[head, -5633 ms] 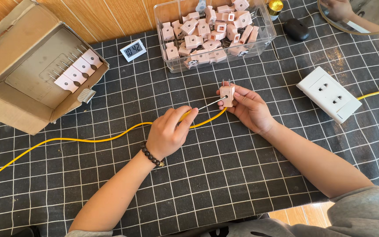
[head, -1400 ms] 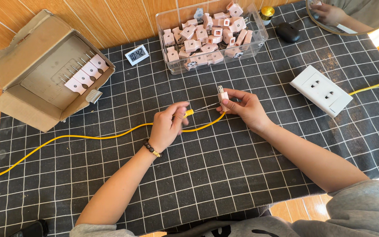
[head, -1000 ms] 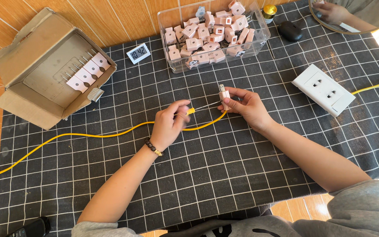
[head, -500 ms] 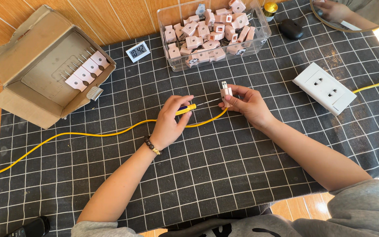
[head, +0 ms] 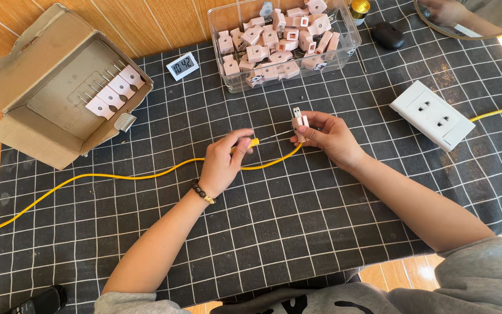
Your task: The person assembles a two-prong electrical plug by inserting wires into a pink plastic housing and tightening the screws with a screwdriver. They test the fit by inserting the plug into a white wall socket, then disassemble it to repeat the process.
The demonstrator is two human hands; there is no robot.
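Observation:
My right hand [head: 331,138] pinches a small pink plug adapter [head: 299,120] with its metal prongs pointing up, at the centre of the table. My left hand [head: 222,164] grips the end of a yellow cable [head: 117,176], whose thin bare wires reach toward the adapter. The cable loops under both hands and trails off to the left across the black grid-patterned cloth [head: 297,232].
A clear plastic bin [head: 283,43] with several pink adapters stands at the back. An open cardboard box [head: 59,93] holding a few more sits at the left. A small digital clock [head: 182,65], a white socket strip [head: 432,114], a black mouse [head: 387,35] and a round mirror [head: 472,20] are nearby.
My hands have stayed on the adapter and the cable end, shifting only slightly; the adapter has been turned a little in my right fingers.

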